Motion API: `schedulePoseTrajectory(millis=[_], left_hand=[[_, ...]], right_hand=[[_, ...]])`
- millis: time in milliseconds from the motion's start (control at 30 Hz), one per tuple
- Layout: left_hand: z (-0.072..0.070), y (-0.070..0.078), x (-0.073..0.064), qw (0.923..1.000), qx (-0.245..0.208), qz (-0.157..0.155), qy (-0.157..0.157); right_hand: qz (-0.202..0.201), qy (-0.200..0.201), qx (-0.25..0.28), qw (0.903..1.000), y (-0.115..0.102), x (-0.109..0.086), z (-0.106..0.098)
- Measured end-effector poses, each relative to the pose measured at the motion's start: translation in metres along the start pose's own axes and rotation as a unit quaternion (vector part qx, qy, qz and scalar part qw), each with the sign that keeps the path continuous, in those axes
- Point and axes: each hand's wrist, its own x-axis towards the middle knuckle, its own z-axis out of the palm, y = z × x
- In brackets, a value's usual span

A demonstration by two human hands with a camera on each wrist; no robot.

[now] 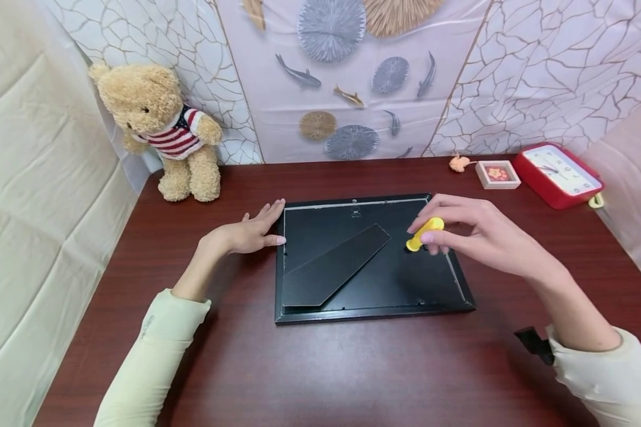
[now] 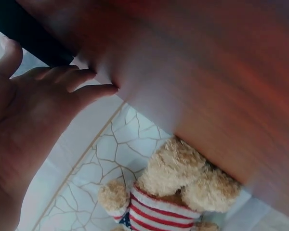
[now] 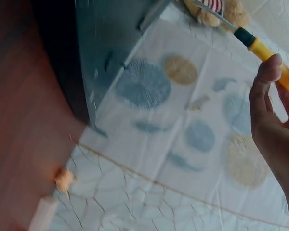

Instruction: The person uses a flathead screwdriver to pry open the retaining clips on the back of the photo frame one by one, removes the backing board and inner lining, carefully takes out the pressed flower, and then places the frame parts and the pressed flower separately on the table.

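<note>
Two hands in view. Right grip (image 1: pixel 481 231) is narrow, thumb and fingers pinching one yellow-handled screwdriver (image 1: pixel 427 233) over the right half of one picture frame (image 1: pixel 390 276). Right wrist view shows its dark collar and metal shaft; can't tell if the tip touches anything. Left grip (image 1: pixel 248 233) is wide, fingers straight, holding nothing; thumb and fingertips at the frame's left edge, near the far corner.

Frame lies back up on the worktop (image 1: pixel 342 373), between the hands. One black stand (image 1: pixel 333 270) lies slanted across its back.

Further out: one teddy bear (image 1: pixel 184 136) in a striped sweater, far left. Far right, left to right: one small orange trinket (image 1: pixel 459 163), one small square box (image 1: pixel 498 175), one red clock (image 1: pixel 559 171), tilted back.
</note>
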Motion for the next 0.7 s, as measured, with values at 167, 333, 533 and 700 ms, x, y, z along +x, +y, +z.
schedulePoseTrajectory(millis=[167, 333, 533, 700], left_hand=[[-0.005, 0.003, 0.005, 1.0, -0.004, -0.002, -0.005], [-0.006, -0.002, 0.011, 0.9999, 0.007, 0.008, -0.009], [-0.01, 0.003, 0.011, 0.9993, 0.008, 0.025, -0.028], [-0.008, -0.001, 0.012, 0.999, 0.016, 0.035, -0.023]], right_hand=[[0.078, 0.043, 0.069, 0.9937, 0.006, 0.01, 0.015], [0.132, 0.073, 0.222, 0.9633, 0.021, 0.022, 0.032], [0.181, 0.078, 0.355, 0.9141, 0.034, 0.04, 0.047], [0.227, 0.048, 0.36, 0.9034, 0.042, 0.058, 0.061]])
